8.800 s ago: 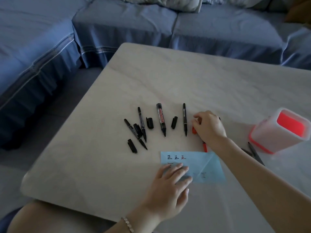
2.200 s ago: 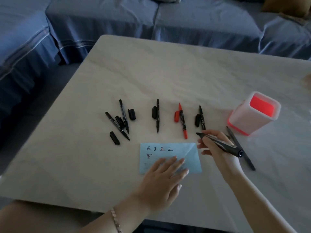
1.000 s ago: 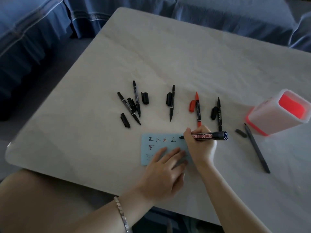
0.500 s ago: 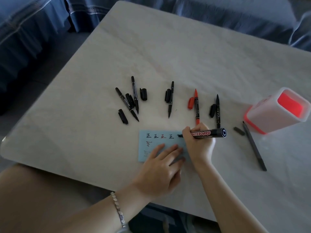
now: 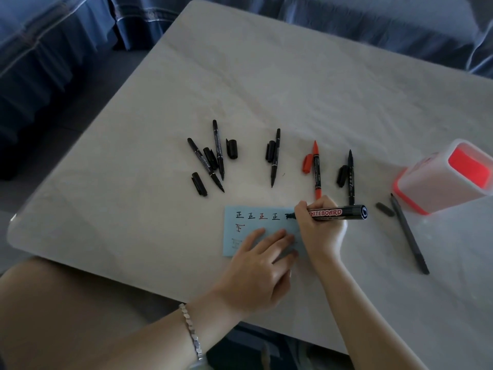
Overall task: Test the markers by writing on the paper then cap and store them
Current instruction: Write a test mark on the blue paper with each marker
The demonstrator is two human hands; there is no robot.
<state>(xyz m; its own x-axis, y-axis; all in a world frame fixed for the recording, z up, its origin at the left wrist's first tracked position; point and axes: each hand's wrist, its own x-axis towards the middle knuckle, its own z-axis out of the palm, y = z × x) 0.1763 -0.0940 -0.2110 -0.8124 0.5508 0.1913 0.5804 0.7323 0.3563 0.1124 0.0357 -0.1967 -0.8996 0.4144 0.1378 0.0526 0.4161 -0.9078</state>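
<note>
Whiteboard marker [image 5: 336, 212] pinched in right hand [image 5: 318, 231] fingers; left hand [image 5: 260, 265] fingers spread on paper [image 5: 241, 231]; holder [image 5: 448, 177] contents unclear.

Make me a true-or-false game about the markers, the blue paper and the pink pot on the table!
1. The right hand writes on the blue paper with the whiteboard marker. True.
2. The left hand holds a cap. False: it lies flat on the paper, keeping it down.
3. The red marker lies on the table with its red cap off beside it. True.
4. The pink pot is full of markers. False: no marker shows in it; they lie on the table.
5. All the marks on the paper are black. False: some are red.
</note>
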